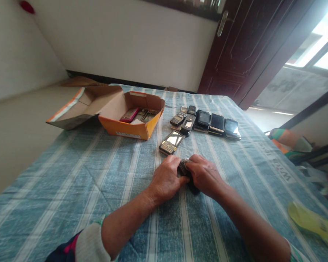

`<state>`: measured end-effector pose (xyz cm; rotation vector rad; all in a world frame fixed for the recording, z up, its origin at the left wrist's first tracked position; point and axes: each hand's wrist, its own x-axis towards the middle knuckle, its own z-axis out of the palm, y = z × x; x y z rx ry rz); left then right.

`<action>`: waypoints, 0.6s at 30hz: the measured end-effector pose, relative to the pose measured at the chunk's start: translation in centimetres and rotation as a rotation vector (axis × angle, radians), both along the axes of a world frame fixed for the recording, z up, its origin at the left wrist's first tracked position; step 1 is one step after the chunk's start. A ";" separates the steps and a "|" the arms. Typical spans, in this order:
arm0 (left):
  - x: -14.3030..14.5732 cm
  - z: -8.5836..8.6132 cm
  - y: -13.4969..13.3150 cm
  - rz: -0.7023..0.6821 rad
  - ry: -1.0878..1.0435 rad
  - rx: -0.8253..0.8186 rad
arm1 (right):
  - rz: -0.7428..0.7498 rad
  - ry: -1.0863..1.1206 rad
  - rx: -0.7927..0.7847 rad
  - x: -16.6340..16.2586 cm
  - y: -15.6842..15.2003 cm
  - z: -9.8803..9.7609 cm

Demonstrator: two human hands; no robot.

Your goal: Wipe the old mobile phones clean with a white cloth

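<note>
Head view, the only one we have. Left hand and right hand meet low on the striped cloth. Both grips are clamped on one small dark phone, which rests on the cloth. Mostly covered; we only see a sliver between the thumbs and a dark end below the right palm.

Just beyond the hands lies a gold-keypad phone, face up, apart from them. Further back is a row of phones side by side. An open orange box to the left holds a few more, a pink phone among them.

Our read: the step in hand is two-handed work on the held phone, thumbs pressing at its top edge. We can't tell which part. Next move calls for a steady pinch and small thumb force, since the body is short and slippery.
</note>
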<state>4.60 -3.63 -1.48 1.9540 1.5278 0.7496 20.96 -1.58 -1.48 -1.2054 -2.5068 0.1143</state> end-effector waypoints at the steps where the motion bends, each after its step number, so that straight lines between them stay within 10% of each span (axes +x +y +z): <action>1: 0.0 -0.1 0.1 -0.005 -0.008 0.005 | -0.002 -0.001 -0.002 -0.2 0.2 0.0; 18: -0.2 -0.6 0.2 -0.020 -0.017 0.032 | 0.049 -0.091 0.012 -0.3 0.0 0.3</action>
